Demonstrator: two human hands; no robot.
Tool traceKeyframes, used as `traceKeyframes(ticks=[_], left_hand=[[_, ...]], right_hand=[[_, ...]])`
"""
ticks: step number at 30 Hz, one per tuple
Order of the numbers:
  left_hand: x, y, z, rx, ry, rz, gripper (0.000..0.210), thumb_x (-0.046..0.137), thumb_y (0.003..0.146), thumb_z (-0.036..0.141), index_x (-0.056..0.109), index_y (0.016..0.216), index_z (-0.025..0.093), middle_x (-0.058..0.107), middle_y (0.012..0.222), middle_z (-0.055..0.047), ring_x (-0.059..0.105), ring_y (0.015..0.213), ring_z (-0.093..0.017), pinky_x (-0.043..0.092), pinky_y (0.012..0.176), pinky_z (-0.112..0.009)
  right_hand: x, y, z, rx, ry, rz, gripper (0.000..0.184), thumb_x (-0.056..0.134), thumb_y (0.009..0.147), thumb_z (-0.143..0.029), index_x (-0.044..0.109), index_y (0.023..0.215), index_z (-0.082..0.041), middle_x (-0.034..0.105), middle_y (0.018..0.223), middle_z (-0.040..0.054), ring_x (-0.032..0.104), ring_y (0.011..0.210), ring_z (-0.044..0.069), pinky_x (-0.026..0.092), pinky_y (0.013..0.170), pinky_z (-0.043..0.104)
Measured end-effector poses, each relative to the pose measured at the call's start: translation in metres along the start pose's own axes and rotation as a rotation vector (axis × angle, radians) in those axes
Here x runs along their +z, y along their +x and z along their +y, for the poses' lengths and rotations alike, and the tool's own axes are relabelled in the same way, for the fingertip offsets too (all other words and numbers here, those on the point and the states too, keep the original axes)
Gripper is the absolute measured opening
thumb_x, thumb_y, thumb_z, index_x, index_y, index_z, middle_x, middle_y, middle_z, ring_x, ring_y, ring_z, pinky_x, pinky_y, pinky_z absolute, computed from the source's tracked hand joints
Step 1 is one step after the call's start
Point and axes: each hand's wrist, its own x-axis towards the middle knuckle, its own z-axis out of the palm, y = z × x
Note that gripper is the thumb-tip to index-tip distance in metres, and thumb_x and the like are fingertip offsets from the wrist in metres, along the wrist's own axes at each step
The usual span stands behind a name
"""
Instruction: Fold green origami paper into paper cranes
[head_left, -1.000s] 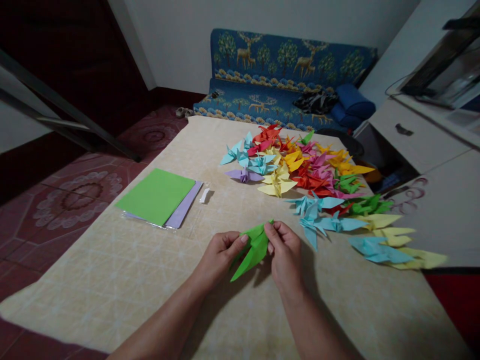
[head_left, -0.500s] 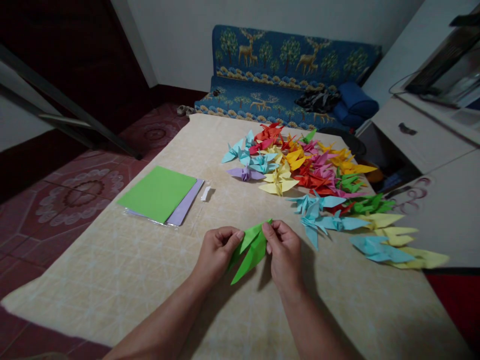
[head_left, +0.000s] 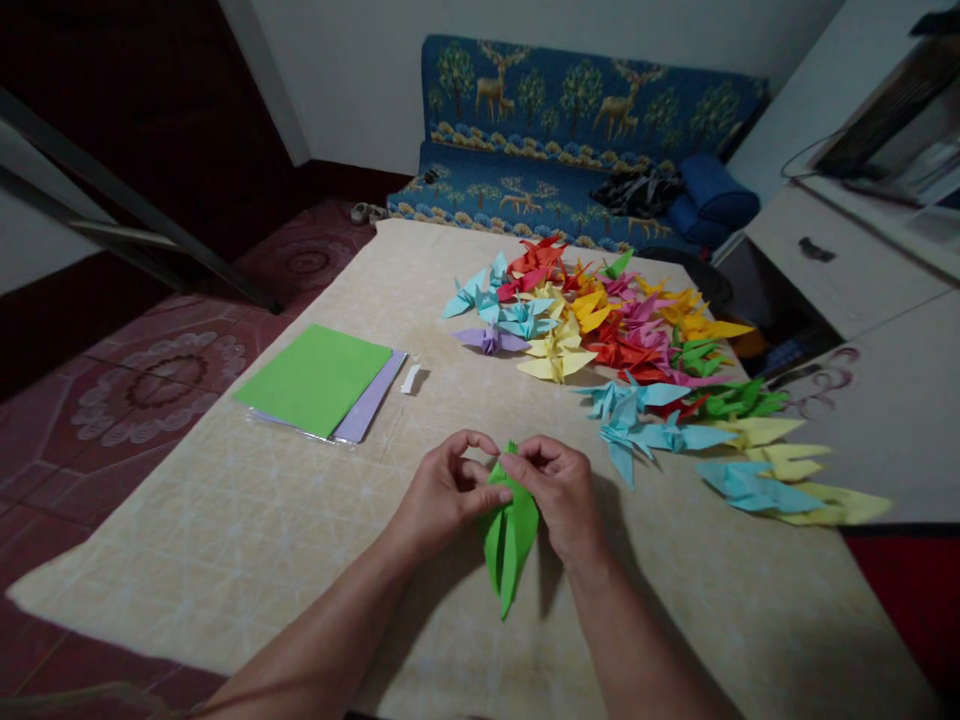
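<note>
One folded green paper [head_left: 523, 522], narrow, its two long points hanging toward the wearer: held just above the cloth-covered table [head_left: 225, 540], near edge, between both hands.

Two bare hands, close together. Right hand [head_left: 562, 490]: thumb and forefinger pinch the paper near its upper tip. Left hand [head_left: 444, 495]: thumb pressed on the paper's face, forefinger arched up to the same tip; its other fingers, from where I stand, are partly hidden.

Step in hand, by my judgement: a small fold or crease at that tip. The next move seems to call for a steady left hold and a neat right pinch, lest the thin end slip askew.

Containers: one clear plastic sleeve [head_left: 301, 432], flat on the table, left of the hands. With it, a green square sheet [head_left: 315, 378] over a purple sheet [head_left: 371, 400]; whether either lies inside, I cannot tell. Just beside, one white slip [head_left: 410, 379]. One cabinet [head_left: 885, 400] at right: a drawer [head_left: 832, 262], closed, contents unseen; below it an open compartment, its contents too dark to name.

Many folded paper birds, massed on the table's far right: red, orange, pink, yellow, green, pale blue; one purple bird [head_left: 491, 341] at the left fringe.
</note>
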Motion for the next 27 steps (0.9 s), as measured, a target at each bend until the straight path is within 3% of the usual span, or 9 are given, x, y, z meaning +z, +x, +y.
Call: traceKeyframes(ticks=[5,11,13,17,21,24,27], left_hand=[[-0.005,-0.001,0.005,-0.129,0.012,-0.107,0.033,0.082,0.066,0.036,0.067,0.081,0.01,0.065,0.061,-0.002,0.054,0.051,-0.008,0.039,0.053,-0.019],[-0.004,-0.004,0.006,-0.147,0.091,-0.179,0.028,0.08,0.069,0.036,0.073,0.072,0.009,0.067,0.064,-0.005,0.055,0.055,-0.011,0.039,0.057,-0.023],[-0.002,-0.002,0.004,-0.13,0.106,-0.107,0.027,0.079,0.069,0.036,0.073,0.069,0.01,0.066,0.061,-0.004,0.053,0.053,-0.01,0.038,0.054,-0.023],[-0.002,0.003,0.002,0.005,0.058,0.17,0.025,0.079,0.069,0.033,0.07,0.063,0.01,0.063,0.057,-0.002,0.05,0.051,-0.009,0.036,0.051,-0.02],[-0.002,0.006,0.002,0.13,0.002,0.383,0.019,0.08,0.069,0.028,0.07,0.065,0.011,0.063,0.059,-0.001,0.052,0.054,-0.008,0.039,0.053,-0.019],[-0.002,0.007,0.001,0.154,-0.069,0.441,0.018,0.08,0.069,0.027,0.071,0.071,0.011,0.067,0.065,-0.002,0.056,0.058,-0.01,0.043,0.056,-0.02],[-0.002,0.007,-0.001,0.129,-0.178,0.425,0.021,0.079,0.07,0.028,0.071,0.077,0.011,0.07,0.071,-0.005,0.062,0.063,-0.013,0.049,0.062,-0.024]], right_hand=[[0.0,0.001,0.0,-0.033,-0.04,-0.022,0.016,0.079,0.065,-0.024,0.065,0.063,-0.016,0.059,0.056,-0.0035,0.051,0.052,0.009,0.039,0.05,0.019],[0.004,0.0,0.001,-0.158,-0.146,-0.029,0.015,0.076,0.069,-0.022,0.065,0.06,-0.016,0.06,0.056,-0.0025,0.053,0.054,0.01,0.041,0.052,0.02],[0.005,0.0,0.0,-0.148,-0.16,-0.013,0.016,0.074,0.071,-0.027,0.065,0.063,-0.016,0.06,0.058,-0.0017,0.054,0.056,0.011,0.041,0.052,0.02],[0.005,0.002,0.0,-0.052,-0.113,0.029,0.025,0.07,0.076,-0.043,0.064,0.076,-0.019,0.061,0.066,-0.001,0.056,0.06,0.013,0.042,0.053,0.02],[0.005,0.003,0.007,0.045,-0.101,-0.002,0.03,0.068,0.075,-0.049,0.061,0.074,-0.02,0.056,0.061,-0.0025,0.051,0.054,0.012,0.039,0.048,0.02],[0.006,0.003,0.014,0.063,-0.117,-0.005,0.029,0.07,0.073,-0.048,0.06,0.072,-0.021,0.053,0.057,-0.0037,0.046,0.048,0.01,0.035,0.044,0.02],[0.007,0.004,0.017,0.064,-0.113,0.004,0.027,0.072,0.071,-0.045,0.06,0.07,-0.021,0.054,0.059,-0.0039,0.045,0.048,0.01,0.035,0.044,0.02]])
